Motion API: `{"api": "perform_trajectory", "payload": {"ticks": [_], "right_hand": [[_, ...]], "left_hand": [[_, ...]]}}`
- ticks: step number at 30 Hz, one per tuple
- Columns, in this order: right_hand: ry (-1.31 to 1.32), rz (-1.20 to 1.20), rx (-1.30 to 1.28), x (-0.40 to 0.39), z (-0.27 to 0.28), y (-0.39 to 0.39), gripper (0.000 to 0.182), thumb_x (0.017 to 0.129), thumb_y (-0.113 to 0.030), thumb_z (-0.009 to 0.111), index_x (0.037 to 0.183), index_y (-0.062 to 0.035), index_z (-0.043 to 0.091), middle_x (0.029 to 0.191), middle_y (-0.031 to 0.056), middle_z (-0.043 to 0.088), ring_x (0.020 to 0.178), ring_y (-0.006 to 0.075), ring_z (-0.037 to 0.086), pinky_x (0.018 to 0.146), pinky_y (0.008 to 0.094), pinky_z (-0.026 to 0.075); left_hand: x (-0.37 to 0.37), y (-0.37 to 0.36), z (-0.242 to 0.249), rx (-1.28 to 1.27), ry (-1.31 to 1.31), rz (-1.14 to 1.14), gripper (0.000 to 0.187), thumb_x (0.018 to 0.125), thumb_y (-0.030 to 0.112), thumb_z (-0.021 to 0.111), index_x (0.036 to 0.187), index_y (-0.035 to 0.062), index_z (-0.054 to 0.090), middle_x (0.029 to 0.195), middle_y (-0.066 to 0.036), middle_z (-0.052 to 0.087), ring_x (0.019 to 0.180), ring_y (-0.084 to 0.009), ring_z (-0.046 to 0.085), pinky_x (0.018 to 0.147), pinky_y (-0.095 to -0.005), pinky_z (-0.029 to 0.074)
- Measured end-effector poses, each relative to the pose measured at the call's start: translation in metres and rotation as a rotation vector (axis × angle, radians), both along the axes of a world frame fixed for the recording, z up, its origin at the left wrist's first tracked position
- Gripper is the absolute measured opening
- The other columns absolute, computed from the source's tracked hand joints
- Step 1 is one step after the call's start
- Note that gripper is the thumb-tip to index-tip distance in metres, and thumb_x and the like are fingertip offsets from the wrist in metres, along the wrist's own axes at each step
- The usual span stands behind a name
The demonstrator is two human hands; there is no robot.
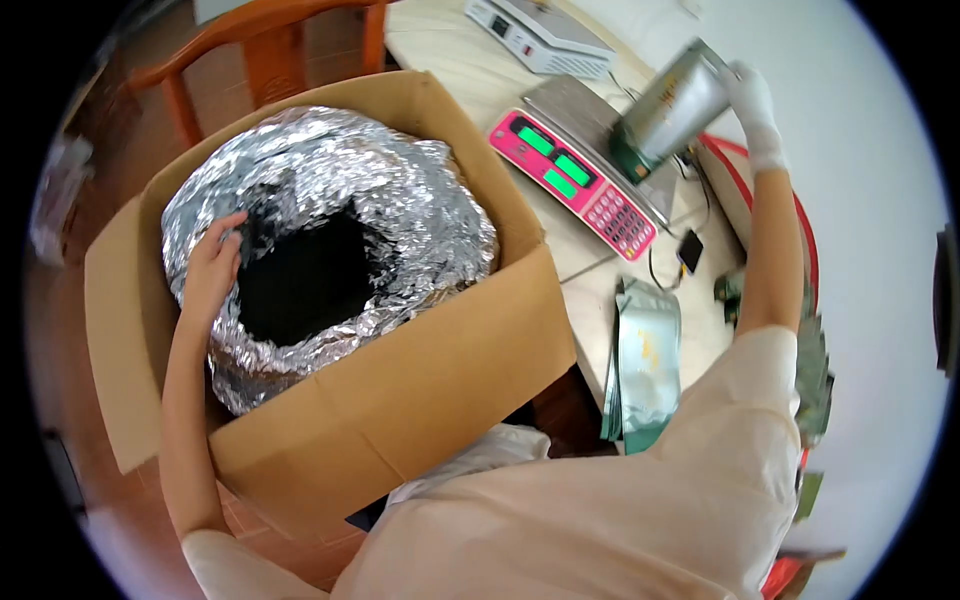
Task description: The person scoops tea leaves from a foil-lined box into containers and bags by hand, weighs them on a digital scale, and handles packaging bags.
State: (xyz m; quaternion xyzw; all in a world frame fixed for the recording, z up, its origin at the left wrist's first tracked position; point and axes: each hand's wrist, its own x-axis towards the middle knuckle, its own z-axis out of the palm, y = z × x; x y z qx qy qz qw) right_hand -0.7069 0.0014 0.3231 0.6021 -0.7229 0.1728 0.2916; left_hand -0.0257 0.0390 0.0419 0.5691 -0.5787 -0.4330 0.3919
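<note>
a: far left, what is in frame?
b: a wooden chair (262, 40) stands behind a large cardboard box (440, 370), its flaps open, on a reddish tiled floor (110, 520).

a: and inside the box?
b: a crinkled silver foil liner bag (400, 190) fills it, its mouth rolled back around a dark opening. the bare left hand (213, 268) lies on the liner's left rim, fingers curled over the edge and gripping the foil.

a: moving right, onto the table?
b: a pink digital scale (575, 178) with green lit displays sits on the pale table (450, 50); a white scale (540, 35) stands behind it, near the far edge. a flat silver-green pouch (648, 365) lies on the table near the person, just below a small black object (690, 250) on a cable.

a: and the right hand?
b: the right hand (752, 105), in a white glove, is closed on the top corner of a silver foil pouch (668, 105). the pouch is tilted, its green lower end resting on the pink scale's steel pan.

a: anything further right?
b: a red-rimmed tray (800, 240) shows behind the forearm, and more green pouches (815, 380) are partly hidden by the pale sleeve; what else lies there cannot be told.
</note>
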Motion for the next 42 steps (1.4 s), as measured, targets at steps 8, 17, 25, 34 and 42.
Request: {"api": "perform_trajectory", "payload": {"ticks": [8, 17, 25, 34, 42], "right_hand": [[0.217, 0.168, -0.212, 0.142, 0.041, 0.023, 0.029, 0.093, -0.029, 0.048, 0.106, -0.0082, 0.062, 0.093, 0.0173, 0.065, 0.085, 0.0305, 0.062, 0.078, 0.0359, 0.047], [-0.060, 0.863, -0.430, 0.333, -0.030, 0.049, 0.016, 0.086, -0.019, 0.064, 0.096, -0.0066, 0.066, 0.082, 0.0081, 0.066, 0.073, 0.0127, 0.062, 0.068, 0.0238, 0.047], [0.542, 1.289, -0.155, 0.453, -0.157, 0.045, 0.012, 0.076, -0.018, 0.058, 0.087, -0.0129, 0.056, 0.057, -0.0021, 0.039, 0.054, 0.0151, 0.047, 0.050, 0.0308, 0.037], [0.480, 1.560, -0.086, 0.494, -0.258, 0.022, 0.013, 0.070, -0.014, 0.058, 0.082, -0.0097, 0.054, 0.060, -0.0002, 0.040, 0.057, 0.0153, 0.047, 0.055, 0.0279, 0.039], [-0.503, 1.454, -0.089, 0.485, -0.274, 0.004, 0.007, 0.081, -0.006, 0.054, 0.083, -0.0097, 0.059, 0.075, 0.0068, 0.060, 0.070, 0.0251, 0.059, 0.069, 0.0353, 0.047]], "left_hand": [[0.005, -0.002, 0.002, -0.134, -0.158, 0.071, 0.029, 0.089, 0.016, 0.049, 0.113, 0.0056, 0.060, 0.062, -0.003, 0.054, 0.056, -0.0099, 0.049, 0.055, -0.0267, 0.041], [0.015, 0.000, 0.018, -0.171, 0.015, 0.217, 0.032, 0.091, 0.026, 0.047, 0.112, 0.0044, 0.059, 0.060, -0.001, 0.052, 0.053, -0.0083, 0.047, 0.051, -0.0250, 0.038], [0.008, 0.018, 0.049, -0.006, 0.046, 0.164, 0.068, 0.088, 0.060, 0.040, 0.114, -0.0001, 0.055, 0.057, -0.003, 0.050, 0.047, -0.0099, 0.045, 0.045, -0.0248, 0.037], [0.003, 0.004, 0.013, 0.390, -0.350, -0.159, 0.041, 0.088, 0.035, 0.043, 0.093, -0.0044, 0.055, 0.062, -0.009, 0.060, 0.046, -0.0175, 0.054, 0.041, -0.0310, 0.045], [0.017, 0.007, 0.000, -0.102, -0.642, 0.194, 0.017, 0.074, 0.006, 0.051, 0.076, -0.0049, 0.063, 0.079, -0.022, 0.065, 0.073, -0.0340, 0.065, 0.066, -0.0421, 0.052]]}}
